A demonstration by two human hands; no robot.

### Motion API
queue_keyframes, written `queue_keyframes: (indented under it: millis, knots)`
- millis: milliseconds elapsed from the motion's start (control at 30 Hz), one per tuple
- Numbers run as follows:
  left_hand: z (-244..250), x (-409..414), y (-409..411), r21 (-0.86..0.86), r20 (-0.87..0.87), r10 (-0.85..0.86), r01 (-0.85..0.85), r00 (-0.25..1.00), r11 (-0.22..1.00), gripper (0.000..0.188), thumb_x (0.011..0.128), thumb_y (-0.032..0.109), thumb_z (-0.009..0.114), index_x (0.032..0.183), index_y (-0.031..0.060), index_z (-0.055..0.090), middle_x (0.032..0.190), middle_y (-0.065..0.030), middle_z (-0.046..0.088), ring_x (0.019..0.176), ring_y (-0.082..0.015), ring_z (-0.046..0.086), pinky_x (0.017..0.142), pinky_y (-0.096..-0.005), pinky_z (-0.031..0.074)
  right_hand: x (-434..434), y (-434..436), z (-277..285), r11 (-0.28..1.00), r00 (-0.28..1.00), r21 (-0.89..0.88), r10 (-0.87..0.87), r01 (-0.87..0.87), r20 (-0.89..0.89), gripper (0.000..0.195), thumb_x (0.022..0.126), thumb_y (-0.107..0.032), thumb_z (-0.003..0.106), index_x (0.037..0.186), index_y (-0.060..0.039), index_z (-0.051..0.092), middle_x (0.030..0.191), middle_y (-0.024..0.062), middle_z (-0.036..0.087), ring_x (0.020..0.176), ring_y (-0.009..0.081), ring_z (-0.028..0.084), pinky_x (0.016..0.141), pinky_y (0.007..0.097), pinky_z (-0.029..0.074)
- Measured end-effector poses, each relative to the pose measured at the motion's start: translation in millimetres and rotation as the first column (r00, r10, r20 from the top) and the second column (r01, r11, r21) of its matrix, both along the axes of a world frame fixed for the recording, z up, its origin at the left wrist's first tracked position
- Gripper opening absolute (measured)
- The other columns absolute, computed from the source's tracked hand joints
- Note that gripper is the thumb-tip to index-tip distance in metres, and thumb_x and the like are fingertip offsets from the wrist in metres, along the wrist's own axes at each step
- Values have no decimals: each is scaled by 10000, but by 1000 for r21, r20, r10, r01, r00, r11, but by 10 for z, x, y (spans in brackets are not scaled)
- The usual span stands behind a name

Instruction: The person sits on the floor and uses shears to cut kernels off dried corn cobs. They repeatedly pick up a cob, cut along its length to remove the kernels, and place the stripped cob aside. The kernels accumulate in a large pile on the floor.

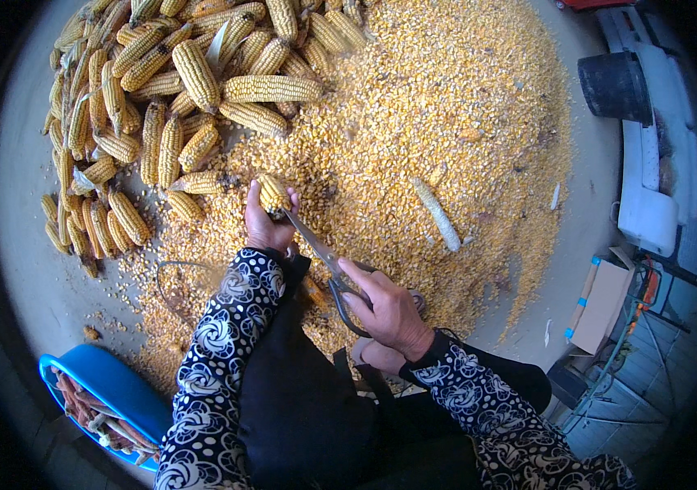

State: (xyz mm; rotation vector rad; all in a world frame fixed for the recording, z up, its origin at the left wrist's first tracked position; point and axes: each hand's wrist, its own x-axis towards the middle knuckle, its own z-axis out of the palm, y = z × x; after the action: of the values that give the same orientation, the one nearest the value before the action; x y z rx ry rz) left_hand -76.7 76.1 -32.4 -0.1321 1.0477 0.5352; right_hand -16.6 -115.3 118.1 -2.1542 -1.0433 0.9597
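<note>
My left hand [269, 223] holds a yellow ear of corn [274, 195] upright over the loose kernels. A pair of metal scissors with dark handles [318, 245] is in my right hand [385, 306], the index finger stretched along the blades. The scissor tips touch the lower end of the ear, or lie just beside it. Around and beyond my hands spreads a wide heap of shelled corn kernels [410, 122]. Whole ears of corn [195, 76] are piled at the upper left. A bare pale cob [437, 214] lies on the kernels to the right.
At the lower left stands a blue plastic tub [122, 383] holding stripped cobs [103, 422]. A black bucket [615, 89], a white plastic container [649, 223] and a cardboard box [603, 306] are along the right side. Kernels are scattered over the grey floor [24, 202] near the pile.
</note>
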Motion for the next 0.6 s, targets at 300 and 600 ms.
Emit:
queue_keyframes:
  millis: [300,600]
  knots:
    - [-49,-6,4,-66,-1,35,-35,999,997,390,888,411,507,1062,64,467,937,-123,527,803,-251,551,645,-329,528,49,48,-18,990,987,-82,121,-113,102,512,819,-168,610,1304,-111,455,743,118,511,599,239,563,523,341,470]
    - [-66,3,22,-91,-30,32,-35,999,995,386,902,424,480,1047,65,469,930,-118,527,805,-253,551,629,-336,529,75,97,60,974,962,-147,197,-171,187,511,824,-195,613,1305,-126,454,749,107,520,562,228,561,499,329,479]
